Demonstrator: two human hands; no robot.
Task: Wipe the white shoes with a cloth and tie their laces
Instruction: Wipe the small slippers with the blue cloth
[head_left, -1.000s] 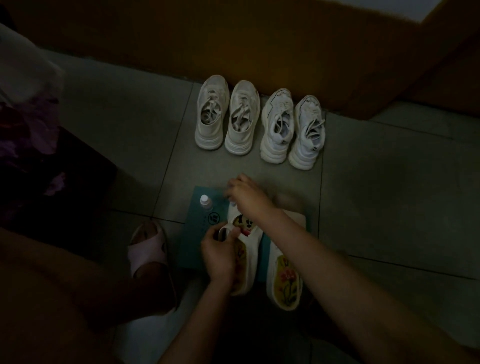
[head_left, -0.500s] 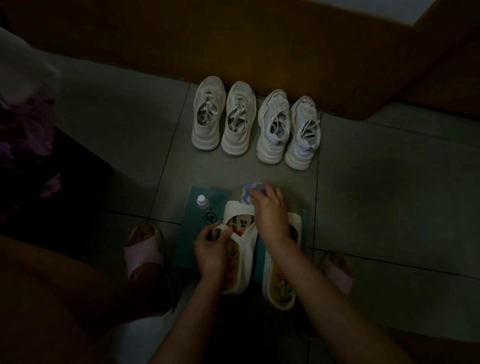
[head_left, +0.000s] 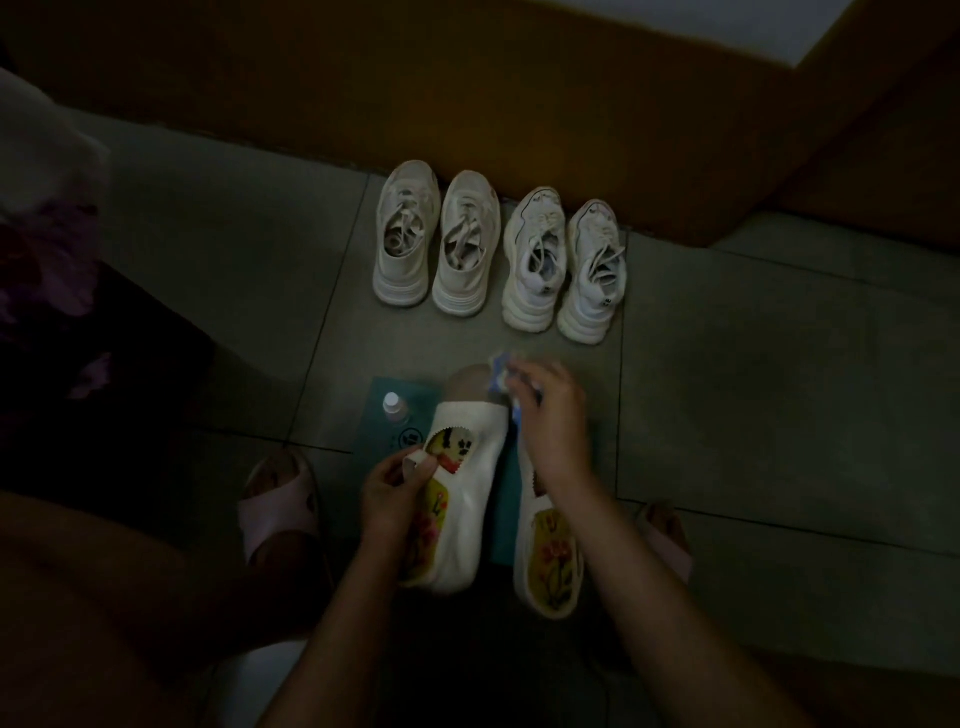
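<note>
holding and wiping one shoe, seen from the head camera in very dim light. left hand (head_left: 395, 488) pinches the near edge of a white slip-on shoe (head_left: 467, 514) between thumb and forefinger, keeping it tipped on its side over a teal mat (head_left: 382, 400); its other fingers lie under the shoe, out of sight. right hand (head_left: 553, 431) is curled round a crumpled cloth (head_left: 501, 371), white with blue, at the toe end of that shoe; whether cloth and toe touch cannot be told in this light. second slip-on (head_left: 545, 561) lies just beside the first, partly under the right forearm. small capped bottle (head_left: 393, 404) stands on the mat, near the held shoe's toe. four white laced sneakers (head_left: 465, 249) stand in a row by the wall, well apart from both hands, their laces apparently loose.

judged stage: early; wiping is under way on one shoe and no laces are tied yet.

judged risks: a thumb-and-finger pinch is a light hold, so a firm wipe at the toe may twist the shoe free or roll it flat. a sideways stroke of shoe or cloth may knock the bottle over. poor light may leave dirt unseen.
</note>
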